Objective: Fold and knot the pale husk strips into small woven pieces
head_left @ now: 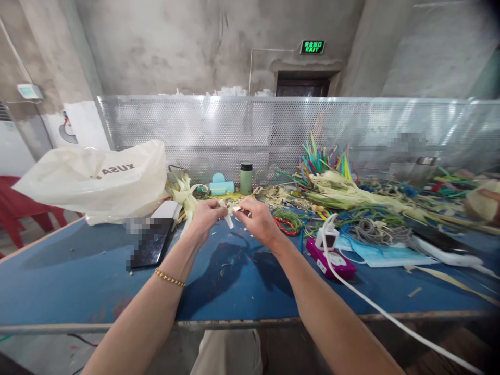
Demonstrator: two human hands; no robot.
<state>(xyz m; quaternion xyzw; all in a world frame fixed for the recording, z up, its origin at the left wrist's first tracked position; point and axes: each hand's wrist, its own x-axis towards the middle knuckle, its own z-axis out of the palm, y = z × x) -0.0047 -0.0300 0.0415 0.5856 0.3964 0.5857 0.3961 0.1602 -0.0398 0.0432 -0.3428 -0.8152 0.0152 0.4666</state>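
Above the middle of the blue table, my left hand is closed in a pinch on a pale corn husk strip, whose loose end hangs down. Close on its right, my right hand is also closed, fingertips pressed together around a small pale piece. Whether that piece joins the strip cannot be made out. Left of my hands lies a bundle of pale husks. Past my right hand, coils of green cord rest beside a red ring-shaped cord.
A white plastic bag and a dark phone occupy the left. Behind stand a green bottle and a perforated metal screen. To the right are a purple power strip, a white cable, a blue mask and husks.
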